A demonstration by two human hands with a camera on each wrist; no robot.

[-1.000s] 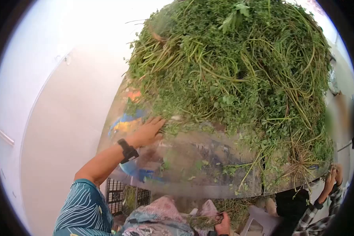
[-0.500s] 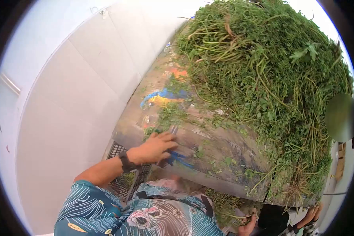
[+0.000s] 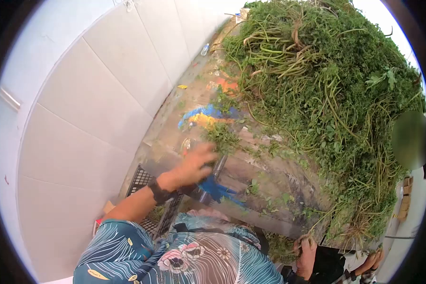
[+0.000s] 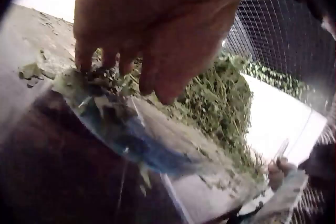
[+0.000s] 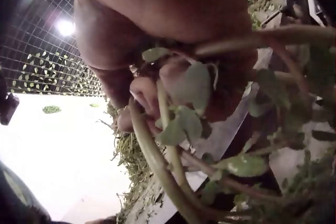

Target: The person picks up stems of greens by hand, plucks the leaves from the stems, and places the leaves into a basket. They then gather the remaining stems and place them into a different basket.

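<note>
My left hand is over the front left part of the table, blurred, with its fingers extended. In the left wrist view its fingers point down at loose leaf scraps along the table's edge. Low at the front edge, my right hand grips several green plant stems with small rounded leaves. Curled fingers show round those stems in the right wrist view. A large heap of leafy green plants covers the back and right of the table.
A black mesh crate stands below the table's left front corner. The white wall runs along the left side. Another person's hands are at the front right edge. A small clear bottle lies near the wall.
My left hand has come back from beside the heap toward the front left edge. The right hand, with its stems, has risen from low by my lap to the table's front edge. The head view has shifted.
</note>
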